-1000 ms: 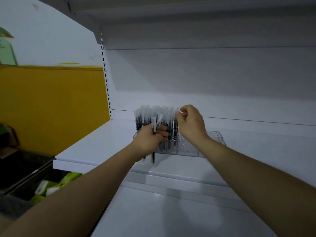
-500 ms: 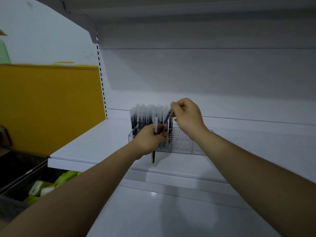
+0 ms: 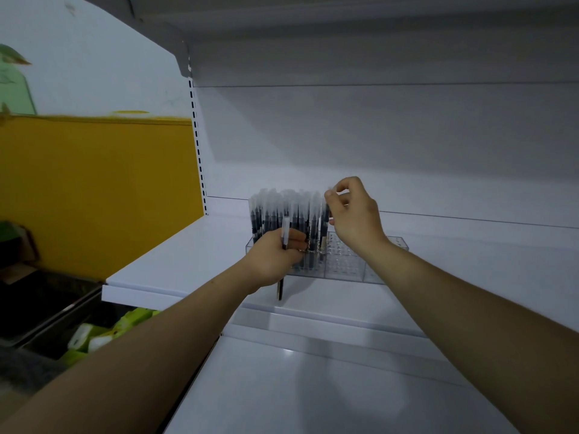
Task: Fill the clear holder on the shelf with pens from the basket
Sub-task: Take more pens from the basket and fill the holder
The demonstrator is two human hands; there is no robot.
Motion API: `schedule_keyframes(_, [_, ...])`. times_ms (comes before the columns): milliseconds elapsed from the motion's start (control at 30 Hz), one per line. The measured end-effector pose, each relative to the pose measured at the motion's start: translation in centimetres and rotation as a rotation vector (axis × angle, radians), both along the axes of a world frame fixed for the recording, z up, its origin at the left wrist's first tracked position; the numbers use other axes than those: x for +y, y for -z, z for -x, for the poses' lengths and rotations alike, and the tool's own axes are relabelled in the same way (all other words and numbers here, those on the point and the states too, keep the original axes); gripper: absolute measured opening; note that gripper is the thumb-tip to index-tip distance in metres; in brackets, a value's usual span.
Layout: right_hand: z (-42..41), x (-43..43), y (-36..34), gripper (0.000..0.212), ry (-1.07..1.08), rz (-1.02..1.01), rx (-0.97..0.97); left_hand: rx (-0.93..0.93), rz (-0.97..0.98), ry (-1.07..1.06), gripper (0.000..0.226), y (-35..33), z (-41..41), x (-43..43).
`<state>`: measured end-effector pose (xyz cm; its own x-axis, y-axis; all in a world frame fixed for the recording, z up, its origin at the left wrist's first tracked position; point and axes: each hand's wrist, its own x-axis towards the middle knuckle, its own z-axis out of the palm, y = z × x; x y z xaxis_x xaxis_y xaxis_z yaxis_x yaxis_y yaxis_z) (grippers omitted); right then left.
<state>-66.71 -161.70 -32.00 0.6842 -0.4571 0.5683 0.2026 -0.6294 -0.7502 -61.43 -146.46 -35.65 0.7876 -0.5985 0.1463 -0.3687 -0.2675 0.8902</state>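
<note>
Nearest: two bare forearms reach up from below, w/ a lower white shelf [image 3: 313, 386] under them. Off to the left, low down, a dark bin w/ green-and-white packets [image 3: 94, 336]; can't tell if that's the basket.

Next up, the left hand [image 3: 275, 256] is curled closed round a single pen [image 3: 283, 245], held upright in front of the holder; its clear cap pokes out above the fist and the dark tip hangs below, just past the front edge of the upper shelf [image 3: 175, 261].

Right hand [image 3: 354, 214] is higher, thumb and forefinger pinched together on the cap end of another pen [image 3: 326, 214] at the right edge of the packed rows. Whether that pen is seated in a slot – can't tell, fingers cover it.

The clear holder [image 3: 351, 261] sits on the upper shelf, approx. mid-width. Its left part is crowded w/ standing pens [image 3: 282, 208], dark barrels and clear caps; the right part shows bare holes.

Behind: white back panel [image 3: 376, 136], and beyond the shelf's left end a yellow wall [image 3: 94, 189].
</note>
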Motion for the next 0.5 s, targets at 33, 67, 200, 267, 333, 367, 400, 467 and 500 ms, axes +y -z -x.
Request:
schedule_keyframes(33, [-0.1,0.1,0.3,0.012,-0.003,0.011,0.021,-0.006,-0.002,0.002,0.039,0.0,-0.1,0.0])
schedule_keyframes(67, [-0.2,0.1,0.6,0.012,-0.003,0.028,0.047,-0.010,-0.004,0.004,0.039,0.0,-0.1,0.0])
schedule_keyframes(200, [-0.6,0.0,1.7,0.012,0.021,0.097,0.111,-0.009,-0.006,0.013,0.039,0.1,-0.3,0.0])
schedule_keyframes(267, [-0.9,-0.2,1.8,0.011,0.034,0.116,0.118,-0.012,-0.009,0.011,0.039,0.1,-0.3,0.0])
schedule_keyframes(333, [-1.2,-0.3,1.7,0.010,0.048,0.132,0.136,-0.010,-0.006,0.011,0.039,0.1,-0.4,0.0])
schedule_keyframes(367, [-1.4,-0.4,1.7,0.010,0.057,0.142,0.147,-0.009,-0.006,0.010,0.039,0.0,-0.4,-0.1])
schedule_keyframes(400, [-1.5,-0.4,1.6,0.010,0.066,0.154,0.155,-0.009,-0.008,0.008,0.039,0.0,-0.4,-0.1])
schedule_keyframes(467, [-1.7,-0.5,1.4,0.009,0.077,0.175,0.181,-0.011,-0.009,0.004,0.039,0.0,-0.3,-0.2])
schedule_keyframes(500, [-1.8,-0.4,1.3,0.008,0.081,0.187,0.212,-0.012,-0.008,0.003,0.039,-0.1,-0.2,-0.2])
